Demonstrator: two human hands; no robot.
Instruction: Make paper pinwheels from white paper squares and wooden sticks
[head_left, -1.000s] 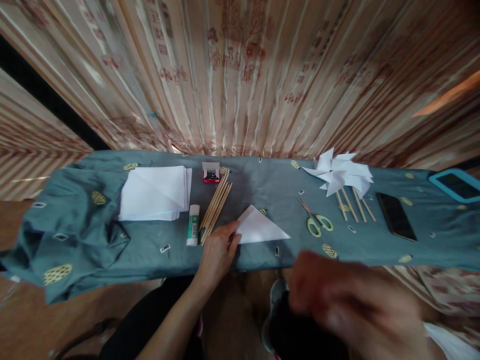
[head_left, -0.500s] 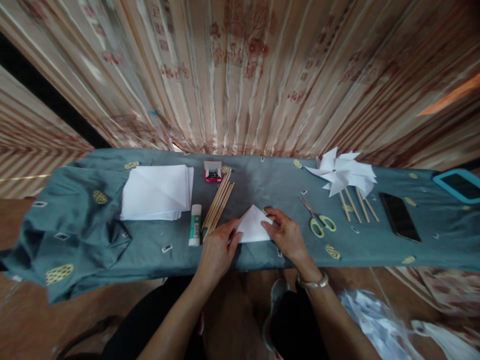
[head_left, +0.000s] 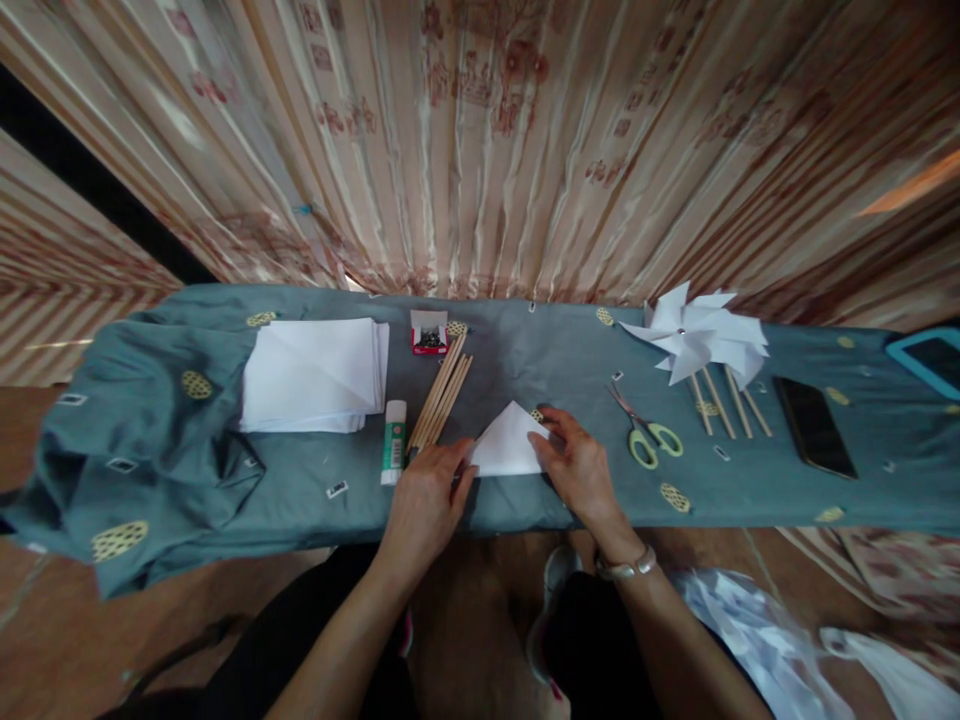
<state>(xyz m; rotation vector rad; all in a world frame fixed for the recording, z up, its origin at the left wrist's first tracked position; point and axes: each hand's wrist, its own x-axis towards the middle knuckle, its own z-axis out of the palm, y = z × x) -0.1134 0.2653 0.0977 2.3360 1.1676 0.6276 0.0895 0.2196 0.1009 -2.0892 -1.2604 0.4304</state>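
A sheet of white paper [head_left: 508,446], folded into a triangle with its point away from me, lies near the table's front edge. My left hand [head_left: 429,494] pinches its left corner between thumb and fingers. At the right corner my right hand [head_left: 576,462] grips the paper, thumb on top and fingers at the far side. Just left of the left hand lie a glue stick [head_left: 394,443] and a bundle of wooden sticks [head_left: 442,393]. To the right of the right hand are scissors [head_left: 643,432] with pale green handles.
A stack of white paper [head_left: 311,375] lies on the left of the cloth-covered table [head_left: 300,505]. Behind the sticks sits a small red box [head_left: 429,333] of pins. White paper pinwheels [head_left: 694,335], a black phone [head_left: 814,427] and a blue-framed device [head_left: 930,360] are at the right.
The view has shifted slightly. My hands stay on the two corners of the folded paper, and the left fingers have moved a little outward along its edge.
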